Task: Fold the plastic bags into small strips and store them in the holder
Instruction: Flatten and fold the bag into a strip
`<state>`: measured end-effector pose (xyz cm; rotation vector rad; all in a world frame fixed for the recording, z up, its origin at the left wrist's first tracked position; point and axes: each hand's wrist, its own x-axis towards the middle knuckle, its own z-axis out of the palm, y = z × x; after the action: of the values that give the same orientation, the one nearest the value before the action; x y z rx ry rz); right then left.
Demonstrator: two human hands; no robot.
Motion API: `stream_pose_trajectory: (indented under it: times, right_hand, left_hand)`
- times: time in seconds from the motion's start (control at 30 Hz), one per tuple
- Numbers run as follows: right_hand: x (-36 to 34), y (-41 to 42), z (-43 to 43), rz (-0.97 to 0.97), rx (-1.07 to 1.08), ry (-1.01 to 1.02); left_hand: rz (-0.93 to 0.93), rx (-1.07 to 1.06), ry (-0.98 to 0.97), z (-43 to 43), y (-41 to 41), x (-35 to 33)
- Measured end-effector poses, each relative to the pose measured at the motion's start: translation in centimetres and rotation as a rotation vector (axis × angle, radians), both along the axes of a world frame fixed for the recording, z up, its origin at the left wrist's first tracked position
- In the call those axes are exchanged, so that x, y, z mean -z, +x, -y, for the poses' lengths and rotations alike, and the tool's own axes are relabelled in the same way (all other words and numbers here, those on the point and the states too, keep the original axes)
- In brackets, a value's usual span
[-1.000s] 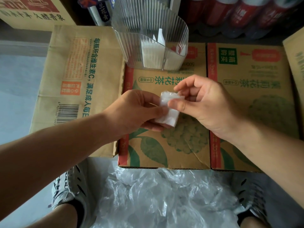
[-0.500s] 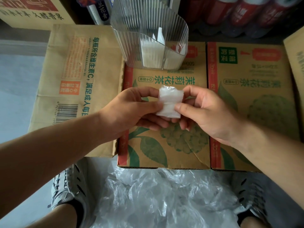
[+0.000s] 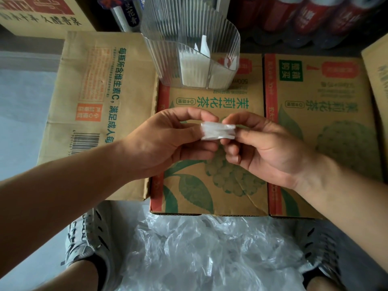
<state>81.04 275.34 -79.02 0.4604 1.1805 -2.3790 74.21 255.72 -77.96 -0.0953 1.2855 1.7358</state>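
Your left hand [image 3: 168,141] and right hand [image 3: 270,150] each pinched an end of the folded bag [image 3: 218,131], held above the middle box [image 3: 210,192]. Folding looked done; the next move called for carrying it farther to the holder [image 3: 168,57], slotting it in.

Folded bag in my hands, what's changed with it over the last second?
The folded bag has turned from upright to lying crosswise. The left hand and right hand kept pinching it throughout, now one at each end. The holder, the cartons and the loose bags stayed put.
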Motion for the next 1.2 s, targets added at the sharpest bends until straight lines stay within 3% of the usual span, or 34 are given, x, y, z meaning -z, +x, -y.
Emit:
stream_pose_trajectory:
  times: [0.13, 0.37, 0.5, 0.63, 0.83, 1.03, 1.2]
  right_hand:
    - [0.3, 0.0, -0.4, -0.018, -0.019, 0.018]
    - [1.0, 0.1, -0.2, -0.14, -0.03, 0.33]
    - [1.4, 0.0, 0.1, -0.258, -0.047, 0.631]
    - [1.6, 0.0, 0.0, -0.338, -0.088, 0.758]
    - [1.4, -0.4, 0.1, -0.34, -0.044, 0.796]
    - [0.7, -1.0, 0.7, -0.119, 0.125, 0.536]
    - [-0.1, -1.5, 0.9, -0.18, 0.144, 0.558]
  left_hand:
    - [0.054, -0.009, 0.029, 0.1, 0.1, 0.0]
    - [0.128, 0.031, -0.046, 0.0, -0.5, 0.6]
    - [-0.037, 0.077, -0.228, -0.5, -0.5, 0.8]
    - [-0.088, 0.059, -0.269, -0.5, -0.5, 0.9]
    - [-0.218, -0.049, -0.299, -1.0, -0.3, 1.2]
    - [-0.281, -0.125, -0.242, -1.3, -0.2, 1.6]
    - [-0.398, -0.169, -0.292, -1.9, -0.1, 1.9]
